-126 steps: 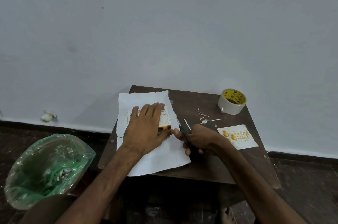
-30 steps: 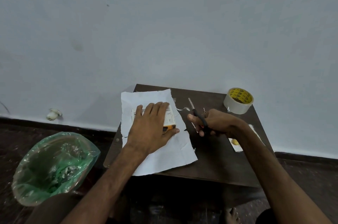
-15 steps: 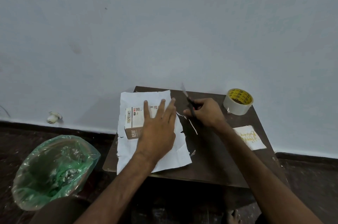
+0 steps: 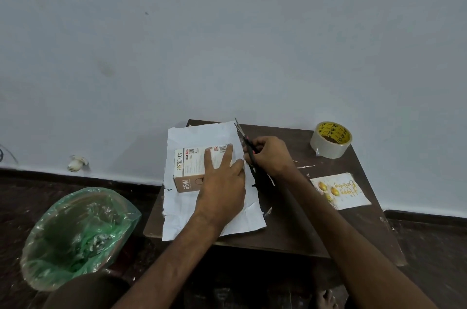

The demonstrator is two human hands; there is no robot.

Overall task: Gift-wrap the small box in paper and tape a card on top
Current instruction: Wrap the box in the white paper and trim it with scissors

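A small white and brown box (image 4: 188,169) lies on a sheet of white paper (image 4: 202,222) at the left of the dark table (image 4: 298,235). My left hand (image 4: 222,185) lies flat with straight fingers, pressing the box's right part and the paper. My right hand (image 4: 267,156) grips dark scissors (image 4: 243,138) at the paper's right edge, blades pointing away toward the far corner. A birthday card (image 4: 340,191) with gold print lies at the table's right. A roll of clear tape (image 4: 330,139) stands at the far right corner.
A bin lined with a green bag (image 4: 75,235) stands on the floor left of the table. Thin paper scraps (image 4: 305,166) lie between my right hand and the card. A pale wall (image 4: 227,43) runs right behind the table.
My left hand slid right and flattened, uncovering the box's left part. My right hand carried the scissors from the near side of the paper's right edge to its far end.
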